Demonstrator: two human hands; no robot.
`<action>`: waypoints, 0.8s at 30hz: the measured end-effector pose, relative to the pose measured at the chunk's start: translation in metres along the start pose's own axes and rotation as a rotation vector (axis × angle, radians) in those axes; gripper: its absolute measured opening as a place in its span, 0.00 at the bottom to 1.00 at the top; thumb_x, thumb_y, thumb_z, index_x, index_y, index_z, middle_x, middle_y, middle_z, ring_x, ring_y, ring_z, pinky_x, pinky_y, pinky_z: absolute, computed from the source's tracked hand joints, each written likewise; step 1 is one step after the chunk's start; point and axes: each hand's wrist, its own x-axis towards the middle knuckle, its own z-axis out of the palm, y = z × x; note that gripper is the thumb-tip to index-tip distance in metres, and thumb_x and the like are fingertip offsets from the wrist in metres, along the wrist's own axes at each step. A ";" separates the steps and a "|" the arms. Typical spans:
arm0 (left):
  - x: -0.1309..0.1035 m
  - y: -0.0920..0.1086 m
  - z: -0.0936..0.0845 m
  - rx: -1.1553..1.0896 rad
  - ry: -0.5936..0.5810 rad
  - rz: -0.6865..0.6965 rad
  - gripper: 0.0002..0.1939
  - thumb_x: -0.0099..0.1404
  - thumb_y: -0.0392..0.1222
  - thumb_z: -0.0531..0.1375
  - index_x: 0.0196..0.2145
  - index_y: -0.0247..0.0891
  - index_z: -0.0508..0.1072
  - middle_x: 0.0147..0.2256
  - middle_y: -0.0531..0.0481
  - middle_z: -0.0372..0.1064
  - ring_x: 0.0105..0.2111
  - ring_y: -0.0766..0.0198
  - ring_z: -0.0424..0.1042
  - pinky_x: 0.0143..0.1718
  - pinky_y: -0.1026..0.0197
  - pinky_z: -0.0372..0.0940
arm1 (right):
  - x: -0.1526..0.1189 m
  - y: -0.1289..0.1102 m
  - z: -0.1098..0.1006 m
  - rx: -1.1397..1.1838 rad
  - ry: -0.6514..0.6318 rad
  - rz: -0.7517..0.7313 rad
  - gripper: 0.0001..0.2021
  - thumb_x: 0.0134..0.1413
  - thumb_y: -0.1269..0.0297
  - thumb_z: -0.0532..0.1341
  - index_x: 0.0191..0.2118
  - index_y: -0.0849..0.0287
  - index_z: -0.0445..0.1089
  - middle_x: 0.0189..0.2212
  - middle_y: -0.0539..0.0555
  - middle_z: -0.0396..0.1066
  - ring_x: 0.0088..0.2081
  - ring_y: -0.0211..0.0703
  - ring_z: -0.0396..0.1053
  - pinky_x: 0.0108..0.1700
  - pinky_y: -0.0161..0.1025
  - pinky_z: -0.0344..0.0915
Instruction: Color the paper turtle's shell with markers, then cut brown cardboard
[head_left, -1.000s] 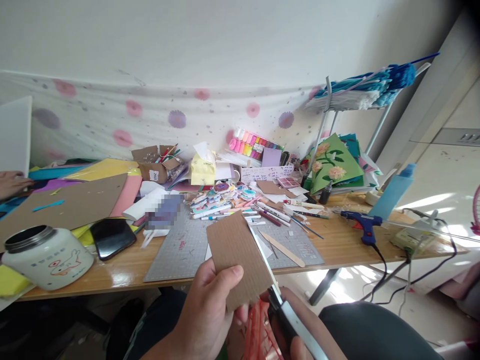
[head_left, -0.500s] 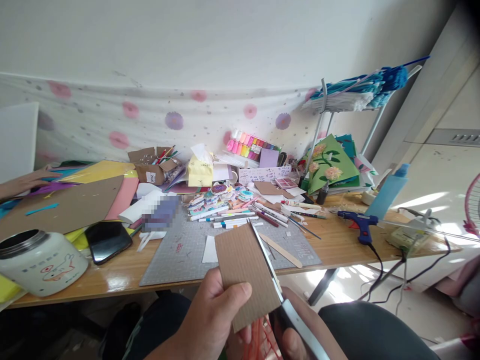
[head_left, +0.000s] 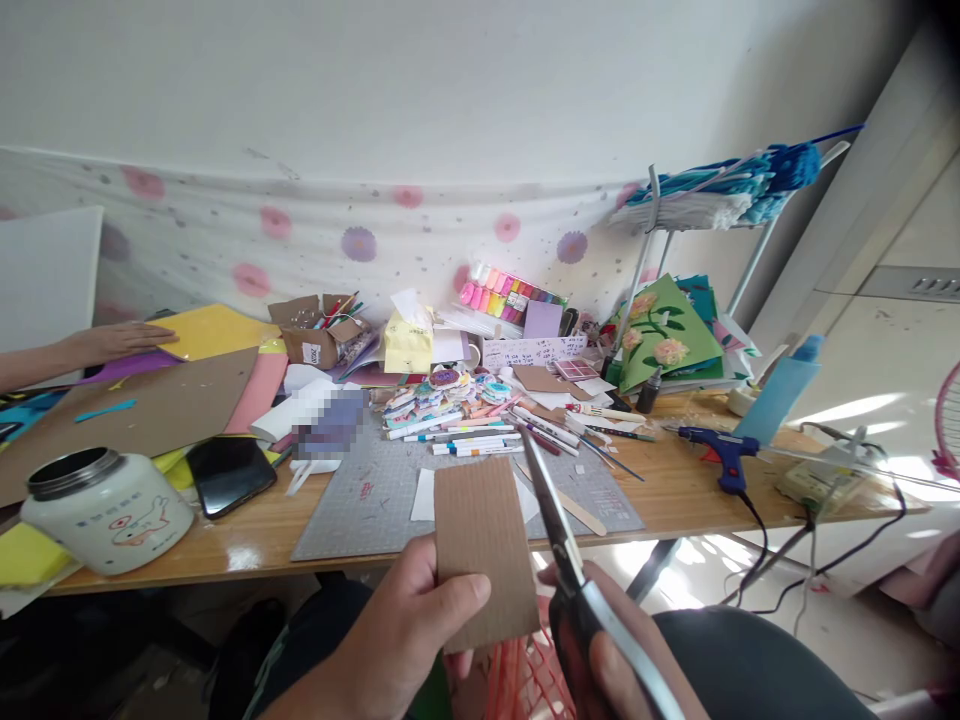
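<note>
My left hand (head_left: 409,625) grips a brown rectangular piece of cardboard (head_left: 484,550), thumb on its face and fingers behind it. In my right hand (head_left: 607,650) is a pair of scissors (head_left: 559,520) with dark handles, blades pointing up and away from me. The blades look closed and stand a little apart from the cardboard's right edge. Both hands are in front of the table's near edge, above an orange-red mesh basket (head_left: 525,675). Beyond them, a grey cutting mat (head_left: 352,520) lies on the table with several markers (head_left: 480,445) and a wooden stick (head_left: 581,512).
A white jar (head_left: 112,515) and a phone (head_left: 229,475) stand left. Another person's hand (head_left: 124,343) rests by yellow paper (head_left: 217,332) at far left. On the right are a blue glue gun (head_left: 720,450), its cable, and a blue bottle (head_left: 784,390).
The scissors have come away from the cardboard's right edge, which is now narrower and more upright. The other person's hand has moved right onto the yellow paper.
</note>
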 end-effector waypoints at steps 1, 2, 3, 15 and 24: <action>0.001 0.003 -0.005 0.046 -0.026 0.002 0.13 0.50 0.46 0.66 0.29 0.34 0.73 0.21 0.53 0.67 0.17 0.69 0.61 0.16 0.69 0.56 | 0.002 -0.001 -0.003 0.016 0.009 -0.002 0.30 0.53 0.39 0.59 0.54 0.54 0.65 0.24 0.51 0.67 0.21 0.42 0.66 0.21 0.37 0.61; 0.001 0.005 -0.011 0.100 -0.069 0.000 0.13 0.50 0.46 0.66 0.29 0.34 0.73 0.22 0.53 0.66 0.18 0.69 0.61 0.16 0.69 0.56 | 0.004 -0.003 -0.005 0.028 0.024 -0.014 0.29 0.55 0.40 0.58 0.56 0.55 0.63 0.24 0.49 0.66 0.19 0.38 0.63 0.20 0.35 0.58; 0.002 0.007 -0.016 0.156 -0.120 -0.001 0.13 0.50 0.45 0.66 0.30 0.33 0.74 0.23 0.52 0.66 0.19 0.69 0.61 0.16 0.69 0.56 | 0.007 -0.006 -0.006 0.035 0.037 -0.028 0.29 0.56 0.41 0.58 0.57 0.55 0.61 0.25 0.48 0.66 0.19 0.36 0.61 0.20 0.34 0.57; 0.010 0.019 -0.035 0.201 -0.240 -0.024 0.14 0.52 0.49 0.68 0.30 0.35 0.74 0.26 0.51 0.69 0.24 0.67 0.63 0.22 0.69 0.55 | 0.030 -0.024 0.011 0.060 0.144 0.010 0.21 0.48 0.62 0.66 0.49 0.56 0.65 0.28 0.47 0.66 0.26 0.39 0.65 0.28 0.37 0.64; -0.003 -0.016 0.001 -0.233 -0.241 0.003 0.20 0.53 0.54 0.70 0.34 0.33 0.76 0.29 0.42 0.76 0.25 0.60 0.71 0.27 0.60 0.66 | 0.039 -0.021 0.013 0.118 0.249 -0.083 0.22 0.50 0.61 0.67 0.50 0.56 0.62 0.27 0.46 0.65 0.26 0.39 0.67 0.30 0.38 0.65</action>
